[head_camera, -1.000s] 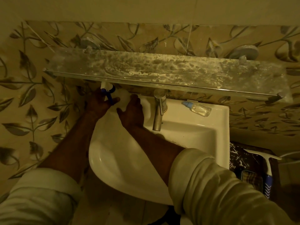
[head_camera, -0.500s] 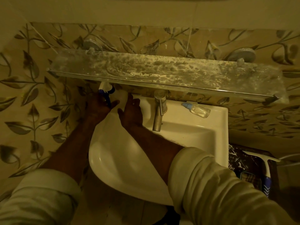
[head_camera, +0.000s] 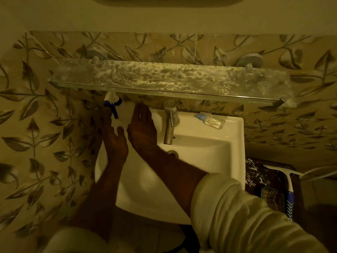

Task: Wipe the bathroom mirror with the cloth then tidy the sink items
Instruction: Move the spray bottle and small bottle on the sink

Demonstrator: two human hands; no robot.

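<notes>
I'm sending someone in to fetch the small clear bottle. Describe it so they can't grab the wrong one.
Start at the white sink under the stained glass shelf. On its back ledge, just right of the metal faucet, the small clear bottle lies on its side. Its light-blue cap and tiny see-through body set it apart from the bigger white spray bottle with the blue trigger, left of the faucet.

Pale beige long sleeves worn, pushed up in thick folds below elbows. Right sleeve (head_camera: 237, 212) heavily creased; left sleeve (head_camera: 73, 240) partly seen. Forearms, left hand (head_camera: 115, 141), right hand (head_camera: 142, 128) left bare.
</notes>
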